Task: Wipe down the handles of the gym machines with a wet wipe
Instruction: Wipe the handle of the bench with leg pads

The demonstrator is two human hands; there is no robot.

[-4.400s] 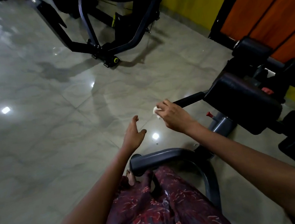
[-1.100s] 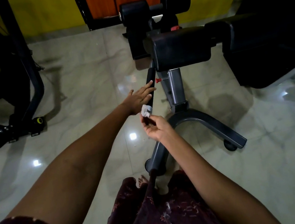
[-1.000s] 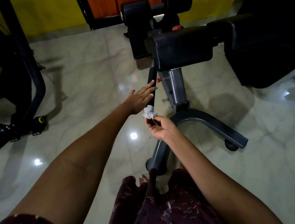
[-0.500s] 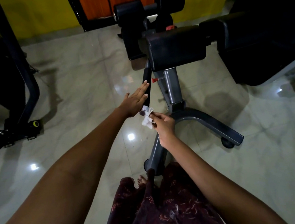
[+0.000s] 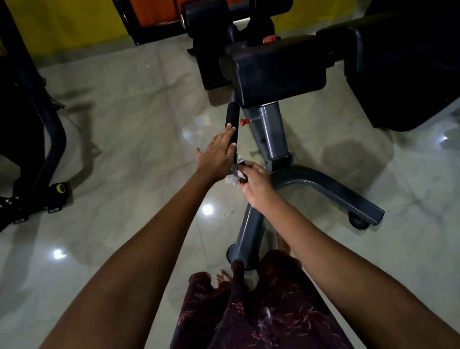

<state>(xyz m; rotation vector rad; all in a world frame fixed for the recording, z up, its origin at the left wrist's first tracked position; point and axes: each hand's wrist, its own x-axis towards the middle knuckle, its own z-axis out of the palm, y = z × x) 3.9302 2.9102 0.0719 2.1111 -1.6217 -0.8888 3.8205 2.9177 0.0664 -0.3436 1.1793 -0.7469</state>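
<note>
A black foam-covered handle (image 5: 231, 118) sticks out toward me from a bench machine with a black pad (image 5: 276, 71) and a grey frame (image 5: 274, 129). My left hand (image 5: 215, 154) lies flat against the handle's left side, fingers stretched along it. My right hand (image 5: 255, 181) pinches a crumpled white wet wipe (image 5: 234, 177) at the near end of the handle, just below my left palm. The handle's near tip is hidden behind the hands.
The machine's grey curved base (image 5: 328, 190) with a wheel (image 5: 358, 223) spreads over the glossy tiled floor (image 5: 130, 147). Another black machine frame (image 5: 23, 120) stands at the left. A dark bench (image 5: 426, 66) is at the right; a yellow wall (image 5: 67, 16) lies behind.
I turned from a side view to face the machine head on. My left hand came to rest along the handle, and my right hand brought the wipe up to the handle's near end.
</note>
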